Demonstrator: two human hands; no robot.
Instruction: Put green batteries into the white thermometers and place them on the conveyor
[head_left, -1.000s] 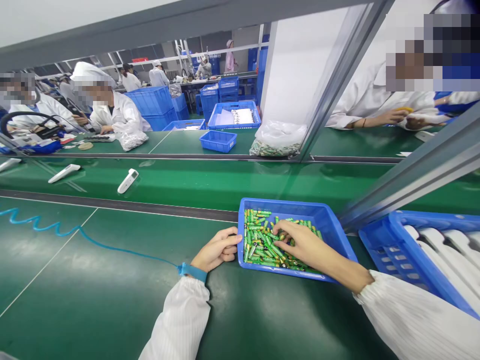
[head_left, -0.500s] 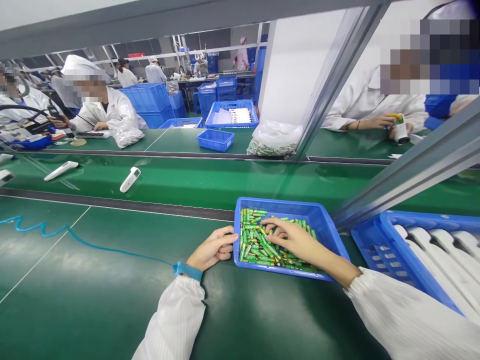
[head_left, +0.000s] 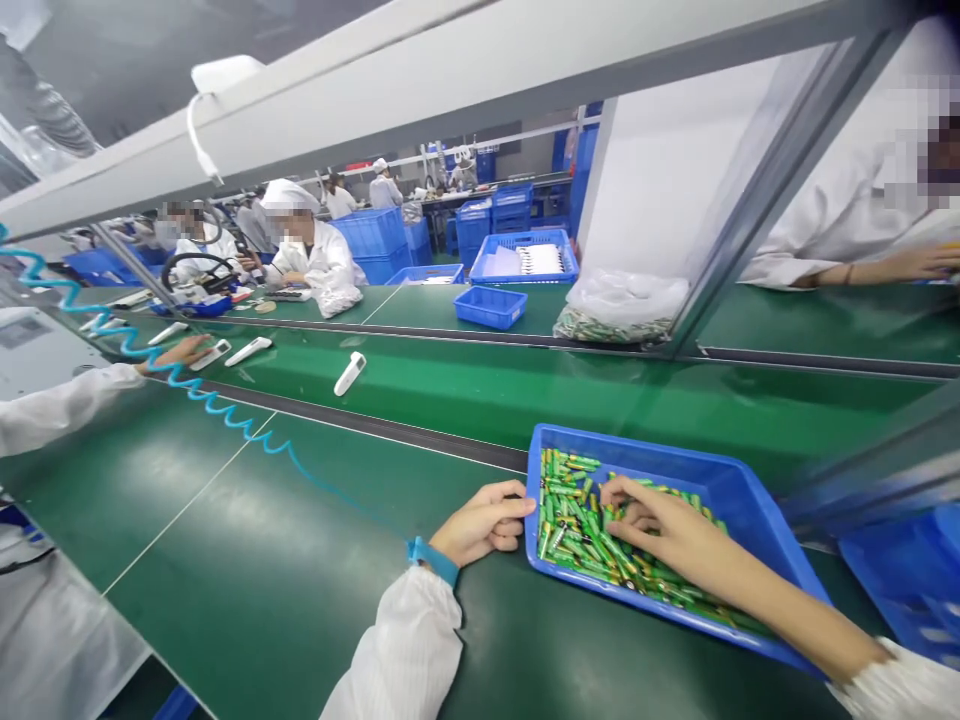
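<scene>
A blue plastic tray (head_left: 649, 452) holds a loose heap of green-and-gold batteries (head_left: 577, 525). At its left side, my left hand (head_left: 484, 525) has its fingers curled and its thumb on the rim, gripping the edge. A blue wrist strap (head_left: 435, 560) with a coiled cord circles my left wrist. My right hand (head_left: 664, 525) is inside the tray, over the batteries. Its fingers are bent, with a gap between thumb and forefinger; the fingertips reach down to the heap, and no battery shows between them.
White handheld devices, shaped like thermometers (head_left: 350, 374), lie along the green conveyor (head_left: 450, 395). A co-worker's hand (head_left: 187, 350) reaches to one at the left. A metal post (head_left: 780, 180) and a blue crate (head_left: 907, 570) stand at the right. Across the belt are a small blue bin (head_left: 491, 307) and a plastic bag (head_left: 626, 300).
My view has turned to the left, so the tray and belt appear farther right. A co-worker's arm has come into sight at the left. My hands keep nearly the same places at the tray.
</scene>
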